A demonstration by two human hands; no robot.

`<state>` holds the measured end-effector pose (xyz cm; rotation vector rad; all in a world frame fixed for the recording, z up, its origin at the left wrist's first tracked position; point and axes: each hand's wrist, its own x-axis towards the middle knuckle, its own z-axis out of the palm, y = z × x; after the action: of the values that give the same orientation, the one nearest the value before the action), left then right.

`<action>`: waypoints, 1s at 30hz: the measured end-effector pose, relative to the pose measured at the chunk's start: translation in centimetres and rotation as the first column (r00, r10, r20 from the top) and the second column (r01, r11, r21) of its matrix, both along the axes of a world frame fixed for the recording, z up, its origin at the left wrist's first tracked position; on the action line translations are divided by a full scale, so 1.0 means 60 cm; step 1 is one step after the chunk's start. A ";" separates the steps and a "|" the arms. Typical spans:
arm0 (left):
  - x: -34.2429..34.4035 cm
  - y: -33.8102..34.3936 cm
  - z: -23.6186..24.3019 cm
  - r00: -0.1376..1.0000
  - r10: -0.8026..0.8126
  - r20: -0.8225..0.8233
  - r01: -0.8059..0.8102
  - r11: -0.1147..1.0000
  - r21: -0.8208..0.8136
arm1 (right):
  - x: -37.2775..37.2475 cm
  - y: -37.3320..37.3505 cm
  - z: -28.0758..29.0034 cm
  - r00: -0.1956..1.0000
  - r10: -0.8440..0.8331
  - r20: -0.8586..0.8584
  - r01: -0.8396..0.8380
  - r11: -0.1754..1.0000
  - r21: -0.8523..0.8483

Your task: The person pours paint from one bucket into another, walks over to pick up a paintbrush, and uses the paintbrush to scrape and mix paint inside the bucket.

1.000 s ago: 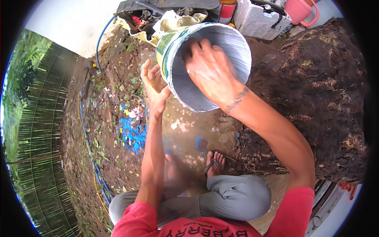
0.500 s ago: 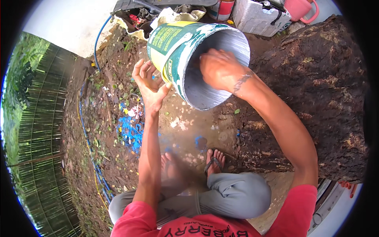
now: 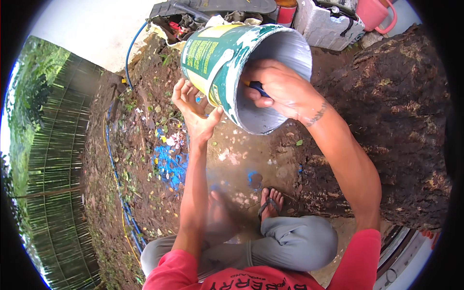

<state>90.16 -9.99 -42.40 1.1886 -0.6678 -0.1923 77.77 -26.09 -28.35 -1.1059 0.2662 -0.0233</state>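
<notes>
A green, yellow and white plastic paint bucket [image 3: 213, 58] is tilted on its side, its mouth toward the right and slightly toward me. Pale grey coating covers its inner wall [image 3: 298, 54]. My left hand [image 3: 197, 114] supports the bucket from below at its left side, fingers bent and thumb against the wall. Inside the mouth, my right hand [image 3: 280, 87] is closed around a dark blue handle [image 3: 259, 88] with an orange-yellow part beyond it. The far end of this tool is hidden in the bucket.
A thick dark log [image 3: 382, 125] lies to the right. Behind the bucket are a whitish foam box [image 3: 321, 25], a pink jug [image 3: 372, 15] and a red tin [image 3: 286, 14]. Blue paint [image 3: 169, 166] stains the ground on the left, near a blue hose [image 3: 116, 169].
My right hand has turned and drawn back a little toward the bucket's mouth, and the blue handle now shows. The bucket stays tilted on my left hand; the whole view has shifted slightly.
</notes>
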 end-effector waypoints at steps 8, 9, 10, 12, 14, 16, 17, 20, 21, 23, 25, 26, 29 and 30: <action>0.058 0.067 -0.048 0.981 0.184 -0.052 -0.181 0.981 0.067 | -0.126 -0.004 0.031 0.987 -0.093 -0.127 0.091 0.996 -0.023; 0.065 0.075 -0.052 0.976 0.213 -0.043 -0.209 0.975 0.078 | -0.143 -0.008 0.027 0.984 -0.101 -0.145 0.098 0.995 -0.027; 0.072 0.084 -0.056 0.968 0.243 -0.061 -0.236 0.966 0.106 | -0.158 -0.013 0.021 0.978 -0.118 -0.170 0.109 0.992 -0.062; 0.083 0.099 -0.059 0.951 0.304 -0.056 -0.295 0.947 0.125 | -0.181 -0.025 0.001 0.972 -0.136 -0.189 0.110 0.984 -0.143; 0.090 0.108 -0.062 0.950 0.299 -0.087 -0.291 0.952 0.095 | -0.193 -0.035 -0.033 0.932 -0.220 -0.287 0.143 0.953 -0.266; 0.095 0.113 -0.065 0.941 0.325 -0.091 -0.317 0.944 0.093 | -0.191 -0.035 -0.081 0.855 -0.363 -0.370 0.144 0.853 -0.502; 0.096 0.113 -0.066 0.946 0.313 -0.087 -0.304 0.947 0.100 | -0.186 -0.029 -0.108 0.870 -0.366 -0.331 -0.029 0.631 -0.775; 0.094 0.108 -0.070 0.940 0.312 -0.139 -0.299 0.948 0.106 | -0.179 0.004 -0.178 0.938 -0.328 -0.110 -0.178 -0.186 -0.966; 0.093 0.104 -0.070 0.940 0.288 -0.184 -0.282 0.958 0.058 | -0.182 0.014 -0.191 0.941 -0.289 -0.176 -0.268 -0.316 -0.910; 0.086 0.096 -0.068 0.948 0.250 -0.196 -0.247 0.968 0.039 | -0.198 0.030 -0.199 0.942 -0.306 -0.139 -0.266 -0.423 -0.866; 0.078 0.090 -0.063 0.954 0.220 -0.205 -0.218 0.975 0.031 | -0.220 0.037 -0.188 0.925 -0.318 -0.207 -0.343 -0.466 -0.816; 0.075 0.086 -0.061 0.954 0.204 -0.220 -0.201 0.979 0.036 | -0.231 0.038 -0.177 0.924 -0.307 -0.226 -0.352 -0.459 -0.815; 0.068 0.077 -0.065 0.961 0.168 -0.222 -0.165 0.986 0.028 | -0.255 0.036 -0.132 0.942 -0.262 -0.211 -0.312 -0.448 -0.838; 0.067 0.075 -0.073 0.965 0.151 -0.215 -0.153 0.988 0.011 | -0.261 0.034 -0.113 0.933 -0.262 -0.247 -0.342 -0.427 -0.837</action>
<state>94.20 -5.51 -46.81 1.1886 -0.3854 -0.1865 62.11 -24.02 -35.11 -3.1642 0.5934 0.0485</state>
